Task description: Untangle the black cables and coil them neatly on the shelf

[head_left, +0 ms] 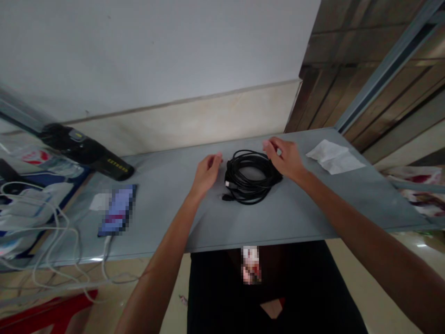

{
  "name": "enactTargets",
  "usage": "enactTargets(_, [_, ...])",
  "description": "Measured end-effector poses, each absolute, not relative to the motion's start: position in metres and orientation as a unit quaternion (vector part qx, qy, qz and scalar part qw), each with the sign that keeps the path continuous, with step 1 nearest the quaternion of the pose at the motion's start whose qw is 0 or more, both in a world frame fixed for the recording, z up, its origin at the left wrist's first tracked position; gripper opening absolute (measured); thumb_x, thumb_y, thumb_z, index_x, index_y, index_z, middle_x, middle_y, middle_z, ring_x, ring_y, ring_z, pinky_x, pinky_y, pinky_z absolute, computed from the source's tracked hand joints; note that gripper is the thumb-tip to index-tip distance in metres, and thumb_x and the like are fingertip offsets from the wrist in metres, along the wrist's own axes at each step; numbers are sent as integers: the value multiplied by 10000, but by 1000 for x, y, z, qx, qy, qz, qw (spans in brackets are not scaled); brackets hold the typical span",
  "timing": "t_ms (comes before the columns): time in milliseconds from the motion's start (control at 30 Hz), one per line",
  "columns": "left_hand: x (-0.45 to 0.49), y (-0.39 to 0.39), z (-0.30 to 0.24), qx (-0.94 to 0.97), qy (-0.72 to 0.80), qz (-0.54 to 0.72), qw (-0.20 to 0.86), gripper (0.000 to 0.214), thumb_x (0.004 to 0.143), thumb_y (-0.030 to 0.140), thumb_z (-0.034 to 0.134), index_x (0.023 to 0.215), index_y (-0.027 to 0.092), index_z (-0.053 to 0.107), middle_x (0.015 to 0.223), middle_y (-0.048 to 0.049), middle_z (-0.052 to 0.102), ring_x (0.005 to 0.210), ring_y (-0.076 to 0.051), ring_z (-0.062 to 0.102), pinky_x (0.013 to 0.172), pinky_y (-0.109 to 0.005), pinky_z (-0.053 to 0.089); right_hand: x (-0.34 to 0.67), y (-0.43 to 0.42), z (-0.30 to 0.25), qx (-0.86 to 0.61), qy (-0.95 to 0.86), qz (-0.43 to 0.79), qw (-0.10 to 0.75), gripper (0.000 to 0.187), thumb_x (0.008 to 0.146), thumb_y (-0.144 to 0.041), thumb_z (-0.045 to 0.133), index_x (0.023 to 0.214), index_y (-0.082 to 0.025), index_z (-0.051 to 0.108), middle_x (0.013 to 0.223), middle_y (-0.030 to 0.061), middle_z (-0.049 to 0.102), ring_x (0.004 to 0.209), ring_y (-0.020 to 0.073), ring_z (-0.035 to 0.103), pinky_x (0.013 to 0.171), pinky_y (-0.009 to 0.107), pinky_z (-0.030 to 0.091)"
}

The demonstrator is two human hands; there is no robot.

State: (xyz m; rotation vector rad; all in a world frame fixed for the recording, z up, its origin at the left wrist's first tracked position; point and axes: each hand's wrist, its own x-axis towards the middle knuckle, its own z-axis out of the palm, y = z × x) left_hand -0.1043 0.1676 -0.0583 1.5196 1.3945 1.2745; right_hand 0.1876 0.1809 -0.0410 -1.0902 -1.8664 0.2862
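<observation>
A coiled black cable (pixel 239 176) lies on the grey tabletop between my hands. Its loops form a loose ring, and a connector with a pale metal end (pixel 227 184) points left, with another black plug end just below it. My left hand (pixel 207 170) is left of the coil, a small gap apart, with fingers curled in and thumb close to them; nothing shows in it. At the coil's upper right edge is my right hand (pixel 285 157), its fingers also curled, with no object visible in them. Whether it touches the cable is unclear.
A crumpled white paper (pixel 334 157) lies at the right. To the left are a phone (pixel 120 208) on a white charging cable, a black cylindrical device (pixel 99 155) with yellow lettering, and tangled white cords (pixel 57 227). A wall (pixel 194 116) runs behind the table.
</observation>
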Motion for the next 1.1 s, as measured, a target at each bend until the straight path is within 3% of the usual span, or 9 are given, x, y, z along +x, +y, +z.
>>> enactTargets(133, [-138,187,-53,429,477,624,445,375,1004,524,790,946,153,803,875,-80,764,768,-157,669,681,-272,476,191,189,-52,-499,-660,117,549,646,1102,-754,465,676,-280,360,632,-56,339,592,144,351,607,337,272])
enactTargets(233, [-163,186,-49,333,424,666,515,345,1018,467,769,832,183,710,674,23,590,550,-97,497,527,-237,377,196,190,-60,-509,-632,132,569,688,1092,-769,474,648,-279,282,628,-60,260,586,136,283,588,342,235])
enactTargets(533, [-182,173,-39,203,312,691,619,491,1152,371,437,693,210,501,507,77,323,397,-88,330,416,-264,244,196,190,-66,-517,-601,172,584,722,1068,-759,542,602,-275,278,577,-37,269,535,145,262,554,370,200])
enactTargets(867, [-176,173,-37,216,309,676,633,584,1140,345,457,606,232,249,480,66,263,384,-89,278,426,-282,235,200,193,-71,-513,-595,166,596,700,1071,-699,578,593,-284,281,555,-17,301,518,166,264,540,400,197])
enactTargets(1100, [-180,170,-36,210,308,691,619,581,1111,339,504,602,228,246,479,63,267,387,-89,258,427,-281,219,200,191,-72,-506,-603,171,593,705,1066,-713,582,605,-279,274,566,-23,283,534,159,256,541,394,193])
